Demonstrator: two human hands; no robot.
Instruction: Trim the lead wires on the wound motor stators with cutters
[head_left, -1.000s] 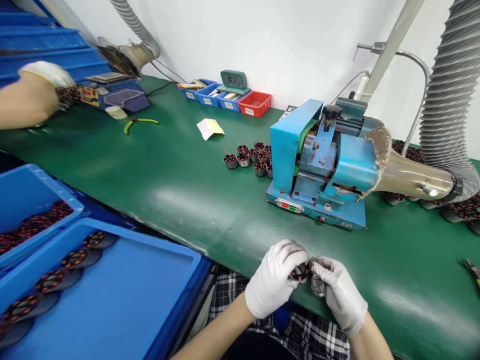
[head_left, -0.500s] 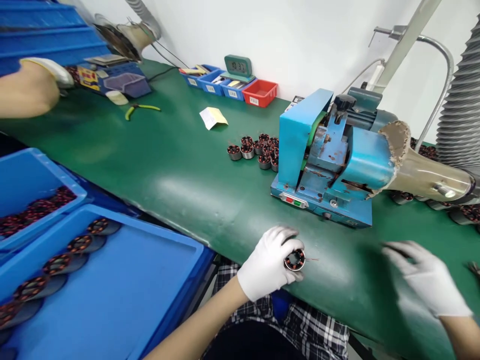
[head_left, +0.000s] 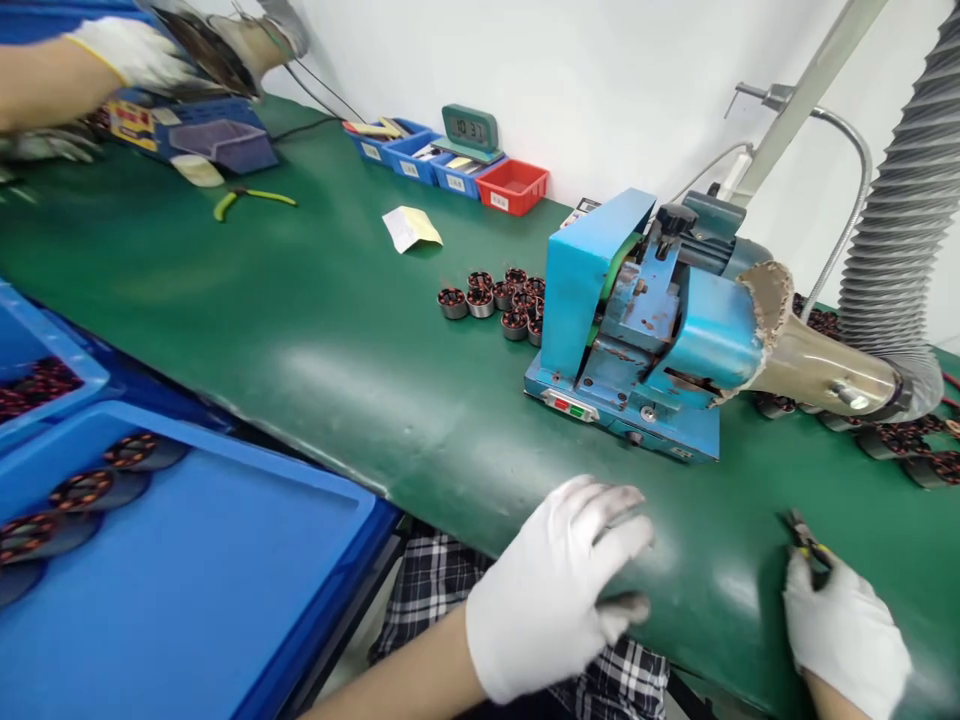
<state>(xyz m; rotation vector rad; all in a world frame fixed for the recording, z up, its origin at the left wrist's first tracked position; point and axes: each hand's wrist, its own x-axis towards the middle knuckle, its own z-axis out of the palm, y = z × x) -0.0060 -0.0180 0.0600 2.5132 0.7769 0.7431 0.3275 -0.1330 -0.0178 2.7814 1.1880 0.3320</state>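
Observation:
My left hand (head_left: 562, 590), in a white glove, is over the front edge of the green table with its back turned to me. Its fingers curve downward, the thumb stands apart below them, and whatever they grip is hidden behind the hand. Farther right, my gloved right hand (head_left: 847, 630) is closed round a small pair of pliers (head_left: 799, 530), jaws pointing away from me. A blue motor-driven machine (head_left: 637, 340) stands beyond my hands. Wound motor stators (head_left: 480, 302) with copper coils are grouped at its left.
Larger stators (head_left: 889, 440) lie right of the machine, below a duct hose (head_left: 892, 230). A blue tray (head_left: 187, 580) holding stators is at my left. Small bins (head_left: 513, 187) and a clock (head_left: 470, 128) line the wall. At upper left, a co-worker's gloved hand (head_left: 139, 55) works near yellow-green-handled pliers (head_left: 247, 198).
My left hand has risen and turned; the stator it held is no longer visible. My right hand has taken up the pliers. The view has shifted right, and the co-worker's hand has moved.

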